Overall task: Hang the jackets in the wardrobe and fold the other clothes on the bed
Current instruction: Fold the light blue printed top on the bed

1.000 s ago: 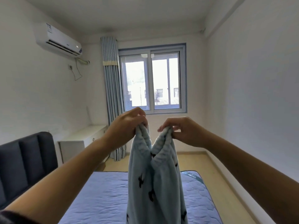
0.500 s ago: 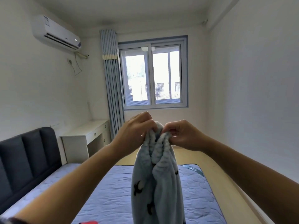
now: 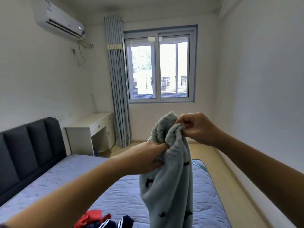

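Observation:
A pale blue fleece garment (image 3: 169,191) with small black marks hangs in front of me above the bed (image 3: 69,175). My right hand (image 3: 195,127) pinches its bunched top edge. My left hand (image 3: 148,157) sits lower and grips the fabric just under that bunch. The garment's lower end runs out of the frame. A red garment (image 3: 89,217) and a dark navy one with white stripes (image 3: 118,223) lie crumpled on the bed at the bottom edge.
A dark padded headboard (image 3: 28,148) stands at the left. A white desk (image 3: 92,129) sits in the far corner beside a blue-grey curtain (image 3: 118,89) and a window (image 3: 159,66). Wooden floor (image 3: 218,168) runs along the bed's right side by the wall.
My left hand dropped from the garment's top edge to a lower grip. My right hand now holds both top corners together. The view tilted down, and the clothes on the bed came into sight.

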A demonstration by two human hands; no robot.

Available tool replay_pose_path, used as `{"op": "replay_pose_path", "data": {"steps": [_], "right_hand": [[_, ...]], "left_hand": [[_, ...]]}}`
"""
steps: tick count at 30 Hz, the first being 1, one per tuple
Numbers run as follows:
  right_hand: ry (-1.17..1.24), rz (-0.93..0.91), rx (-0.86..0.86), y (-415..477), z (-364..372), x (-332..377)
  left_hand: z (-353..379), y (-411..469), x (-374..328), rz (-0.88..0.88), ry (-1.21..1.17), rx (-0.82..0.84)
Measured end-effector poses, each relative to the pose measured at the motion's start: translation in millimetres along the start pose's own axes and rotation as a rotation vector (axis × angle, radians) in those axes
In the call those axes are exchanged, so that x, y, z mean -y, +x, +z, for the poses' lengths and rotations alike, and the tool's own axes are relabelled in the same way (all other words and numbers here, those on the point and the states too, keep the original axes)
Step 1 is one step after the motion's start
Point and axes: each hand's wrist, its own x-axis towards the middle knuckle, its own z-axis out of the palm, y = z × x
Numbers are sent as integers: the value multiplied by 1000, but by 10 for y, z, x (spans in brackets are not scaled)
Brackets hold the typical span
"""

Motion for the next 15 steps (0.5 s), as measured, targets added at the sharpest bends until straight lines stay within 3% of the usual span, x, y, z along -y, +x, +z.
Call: {"op": "replay_pose_path", "data": {"steps": [9,11,15], "right_hand": [[-125,73,62,-244,-59,-126],[-139,137,53,-352,-140,-195],[-167,194,-12,-482,-254,-262]], "left_hand": [[150,384,-148,-173,278,649],[150,360,-136,-182,318,643],[78,288,-102,-69,485,470]]}}
